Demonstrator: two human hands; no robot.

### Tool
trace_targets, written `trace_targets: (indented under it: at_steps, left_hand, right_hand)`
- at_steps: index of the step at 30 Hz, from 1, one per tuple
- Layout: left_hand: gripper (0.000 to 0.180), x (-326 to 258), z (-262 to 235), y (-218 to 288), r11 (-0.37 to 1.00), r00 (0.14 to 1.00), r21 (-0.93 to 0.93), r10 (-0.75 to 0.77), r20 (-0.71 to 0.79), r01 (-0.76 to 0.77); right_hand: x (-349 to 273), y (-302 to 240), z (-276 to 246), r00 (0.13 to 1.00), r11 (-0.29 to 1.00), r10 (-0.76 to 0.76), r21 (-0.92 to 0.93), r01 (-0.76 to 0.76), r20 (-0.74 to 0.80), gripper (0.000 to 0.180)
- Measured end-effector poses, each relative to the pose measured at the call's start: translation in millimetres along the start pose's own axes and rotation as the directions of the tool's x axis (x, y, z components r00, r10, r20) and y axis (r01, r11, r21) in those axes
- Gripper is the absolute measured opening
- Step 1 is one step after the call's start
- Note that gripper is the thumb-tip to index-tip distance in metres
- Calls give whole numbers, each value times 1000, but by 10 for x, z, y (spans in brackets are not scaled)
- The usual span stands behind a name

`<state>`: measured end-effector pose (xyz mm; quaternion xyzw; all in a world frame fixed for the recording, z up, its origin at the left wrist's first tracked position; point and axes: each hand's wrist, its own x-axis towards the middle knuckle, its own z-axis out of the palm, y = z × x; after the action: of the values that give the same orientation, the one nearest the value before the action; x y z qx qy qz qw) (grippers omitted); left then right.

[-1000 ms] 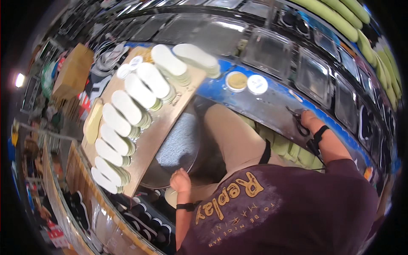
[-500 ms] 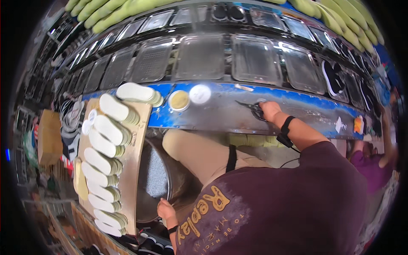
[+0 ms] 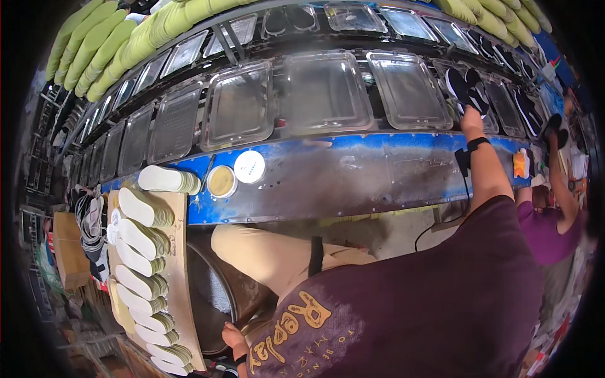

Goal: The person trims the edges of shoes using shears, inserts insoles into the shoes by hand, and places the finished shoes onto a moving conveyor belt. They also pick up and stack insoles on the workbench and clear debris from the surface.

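My right hand (image 3: 471, 120) reaches over the bench to a pair of black shoes with white sole edges (image 3: 465, 88) in the tray row. Its fingers close round the heel end of the left shoe, partly hidden by it. Low in the view, my left hand (image 3: 234, 338) is beside the rim of a dark round bin (image 3: 234, 296). The fingers of that hand are curled; whatever may be in them is too small to tell. Pale grey material (image 3: 218, 291) shows inside the bin.
Stacked white insoles (image 3: 144, 235) line a board at left. On the blue-edged metal bench (image 3: 353, 170) stand an open tub of yellowish paste (image 3: 222, 181) and a white lid (image 3: 249, 167). Metal trays (image 3: 328, 88) run behind it. Another person in purple (image 3: 548, 236) is at far right.
My right hand has moved from the bench, where it held black scissors, out to the shoes; the scissors no longer show. The view has shifted right. My left hand stays near the bin.
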<state>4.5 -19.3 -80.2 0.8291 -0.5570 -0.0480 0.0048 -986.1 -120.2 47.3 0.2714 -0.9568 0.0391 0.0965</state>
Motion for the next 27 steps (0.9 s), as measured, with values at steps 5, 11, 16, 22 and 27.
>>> trace_targets:
  at_steps: [5,11,16,22,27]
  left_hand:
    - [49,73,33,-74,997,996,34,64,65,-66]
    - [54,145,-86,29,995,982,97,-9,187,-10]
    - [54,120,-141,-108,985,966,174,-45,256,0]
    - [54,92,-22,89,976,960,160,-181,214,148]
    - [51,-36,-179,334,912,915,172,-391,95,372]
  right_hand:
    - [380,547,134,984,984,177,-27,-177,-17,36]
    - [767,860,438,1000,981,23,-193,-26,-21,34]
    - [1258,872,597,989,968,-76,-227,104,130,40]
    - [1578,903,628,971,972,-235,40,233,45,43]
    - [1271,-706,43,949,918,-296,241,315,-111,50]
